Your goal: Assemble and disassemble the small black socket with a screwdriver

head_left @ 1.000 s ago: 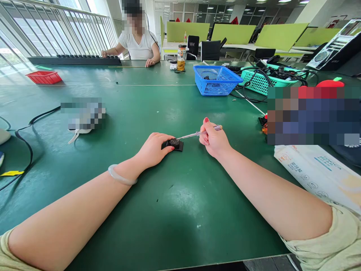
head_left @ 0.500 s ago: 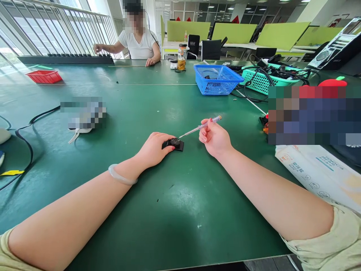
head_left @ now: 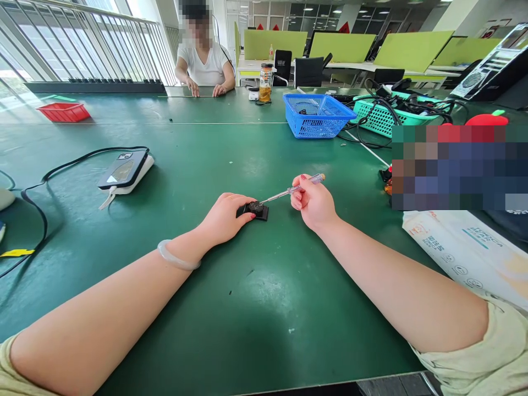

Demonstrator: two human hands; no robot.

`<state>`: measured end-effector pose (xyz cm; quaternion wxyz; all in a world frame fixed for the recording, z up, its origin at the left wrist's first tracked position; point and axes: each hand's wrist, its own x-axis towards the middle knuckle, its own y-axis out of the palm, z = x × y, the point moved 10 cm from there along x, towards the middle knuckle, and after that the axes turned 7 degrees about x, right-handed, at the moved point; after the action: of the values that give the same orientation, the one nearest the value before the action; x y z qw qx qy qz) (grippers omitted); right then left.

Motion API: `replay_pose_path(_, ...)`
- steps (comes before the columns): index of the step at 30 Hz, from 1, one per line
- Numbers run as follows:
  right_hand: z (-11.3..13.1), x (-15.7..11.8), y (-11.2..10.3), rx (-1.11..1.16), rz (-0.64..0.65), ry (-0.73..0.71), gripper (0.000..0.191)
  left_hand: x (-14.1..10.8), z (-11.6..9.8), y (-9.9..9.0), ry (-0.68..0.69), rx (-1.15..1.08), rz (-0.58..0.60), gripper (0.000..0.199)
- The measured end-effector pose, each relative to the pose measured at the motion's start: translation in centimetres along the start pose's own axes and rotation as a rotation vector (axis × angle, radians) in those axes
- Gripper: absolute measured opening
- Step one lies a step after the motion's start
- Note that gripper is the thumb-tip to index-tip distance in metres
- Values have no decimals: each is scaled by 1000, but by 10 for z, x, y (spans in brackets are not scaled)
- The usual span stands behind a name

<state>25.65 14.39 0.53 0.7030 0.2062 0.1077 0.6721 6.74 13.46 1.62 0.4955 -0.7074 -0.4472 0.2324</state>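
Observation:
Flat on the green table (head_left: 264, 286) lies a small black part (head_left: 261, 212) with a round raised top; its exact kind is too small to make out. My left hand (head_left: 226, 219) grips it from the left, thumb in front and fingers behind, covering its left end. In my right hand (head_left: 314, 202) is a slim screwdriver (head_left: 284, 193) with a clear handle, pinched between thumb and fingers. The shaft slants down to the left, and its tip meets or nearly meets the round top of the black part.
A phone (head_left: 126, 168) on a white block lies left with a black cable. Beyond are a red tray (head_left: 64, 112), a blue basket (head_left: 317, 116), a green basket of cables (head_left: 377, 118) and a jar (head_left: 265, 83). A white package (head_left: 466, 253) lies right. Another person (head_left: 202, 69) sits opposite.
My right hand and the screwdriver handle have dipped slightly, so the shaft lies flatter. My left hand stays on the black part. The person opposite has brought one hand in towards the other.

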Motion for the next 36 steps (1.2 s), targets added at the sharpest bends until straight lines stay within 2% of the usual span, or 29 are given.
replay_pose_path(8,16,-6,13,-78,57,-102,51,1,1,1,8,-2,-3,39)
replay_pose_path(17,3,0,2,-127,-29,21,59,0,-1,-1,12,4,-2,38)
replay_pose_path(25,0,1,-4,-137,-72,25,61,0,0,0,10,4,-2,38)
replay_pose_path(36,2,-3,6,-42,35,0,57,1,2,0,8,9,-8,38)
